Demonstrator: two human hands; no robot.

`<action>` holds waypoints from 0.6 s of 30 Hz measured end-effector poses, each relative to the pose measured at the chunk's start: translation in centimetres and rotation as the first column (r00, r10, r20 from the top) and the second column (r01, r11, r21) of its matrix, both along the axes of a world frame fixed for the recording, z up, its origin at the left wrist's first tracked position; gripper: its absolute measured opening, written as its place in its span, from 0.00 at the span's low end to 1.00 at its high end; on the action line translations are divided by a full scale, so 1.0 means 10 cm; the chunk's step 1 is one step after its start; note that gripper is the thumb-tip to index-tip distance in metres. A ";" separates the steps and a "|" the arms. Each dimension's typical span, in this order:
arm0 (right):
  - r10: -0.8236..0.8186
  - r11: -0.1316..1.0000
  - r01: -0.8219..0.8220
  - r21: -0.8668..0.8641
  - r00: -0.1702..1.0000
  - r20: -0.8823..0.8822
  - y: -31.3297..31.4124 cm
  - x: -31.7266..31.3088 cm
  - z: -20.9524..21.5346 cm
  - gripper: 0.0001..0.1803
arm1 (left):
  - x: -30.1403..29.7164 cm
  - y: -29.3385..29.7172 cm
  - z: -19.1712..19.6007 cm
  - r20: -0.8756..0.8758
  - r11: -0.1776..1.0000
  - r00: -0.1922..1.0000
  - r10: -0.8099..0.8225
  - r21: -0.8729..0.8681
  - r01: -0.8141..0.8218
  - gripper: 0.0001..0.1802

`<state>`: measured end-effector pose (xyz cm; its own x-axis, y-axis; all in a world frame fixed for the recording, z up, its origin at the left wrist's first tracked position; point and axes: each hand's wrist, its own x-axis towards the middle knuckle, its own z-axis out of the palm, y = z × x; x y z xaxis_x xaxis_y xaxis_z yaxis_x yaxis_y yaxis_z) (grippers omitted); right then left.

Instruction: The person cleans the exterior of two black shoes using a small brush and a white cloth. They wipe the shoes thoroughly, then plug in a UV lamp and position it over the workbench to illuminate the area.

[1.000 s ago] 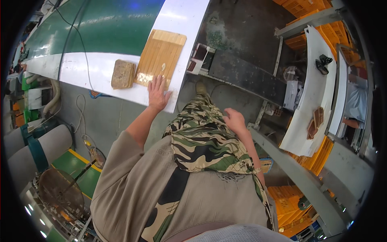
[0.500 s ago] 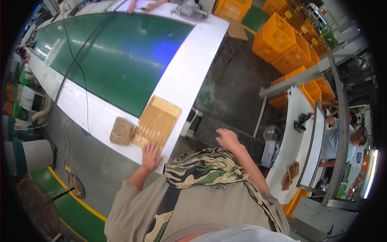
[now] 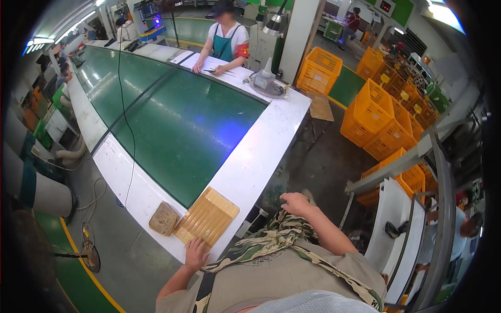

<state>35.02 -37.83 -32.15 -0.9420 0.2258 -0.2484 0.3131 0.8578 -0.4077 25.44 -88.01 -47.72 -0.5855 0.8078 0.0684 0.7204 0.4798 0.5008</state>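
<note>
My left hand (image 3: 196, 254) lies with its fingers stretched out on the near edge of a slatted wooden board (image 3: 213, 215), which rests at the near corner of a white-rimmed table. Just left of the board sits a worn, brownish square block (image 3: 164, 218). My right hand (image 3: 297, 203) hangs in the air beyond my camouflage apron (image 3: 261, 246), away from the table. Its fingers are loosely bent and apart, and nothing shows in them.
A green belt (image 3: 193, 125) runs along the table inside its white border (image 3: 261, 148). Across it stands a co-worker (image 3: 225, 41) in a green apron, beside a grey device (image 3: 265, 83). Orange crates (image 3: 368, 112), a stool (image 3: 319, 107) and a metal-framed rack (image 3: 386, 229) stand rightward.
My view has tilted up, bringing the co-worker across the table into sight. My left hand stays at the board's near edge, and my right hand still hangs free.
</note>
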 end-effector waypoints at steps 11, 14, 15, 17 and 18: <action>-0.249 0.757 -0.173 -0.631 0.815 -0.523 2.92 -2.23 0.61 0.16 | -0.35 3.13 0.21 0.061 0.865 0.872 0.485 0.115 -0.489 0.39; -0.272 0.559 -0.444 -0.700 0.700 -0.661 3.28 -3.06 1.31 0.17 | -0.58 3.68 0.15 0.114 0.770 0.765 0.634 -0.188 -0.610 0.48; -0.240 0.493 -0.525 -0.693 0.684 -0.689 3.20 -3.29 1.69 0.20 | -0.55 3.78 0.12 0.100 0.690 0.699 0.709 -0.304 -0.657 0.51; -0.174 0.385 -0.665 -0.640 0.628 -0.758 3.06 -3.64 2.35 0.23 | -0.60 3.95 0.04 0.061 0.583 0.665 0.744 -0.545 -0.603 0.58; -0.134 0.332 -0.734 -0.592 0.585 -0.800 2.97 -3.78 2.60 0.24 | -0.59 4.01 0.05 0.048 0.553 0.653 0.756 -0.580 -0.598 0.59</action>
<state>-2.82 -8.09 -6.12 -0.8024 -0.0305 0.5960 -0.5872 -0.1378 -0.7976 19.59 -47.89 -47.26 -0.8972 0.0285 -0.4408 -0.0492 0.9853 0.1638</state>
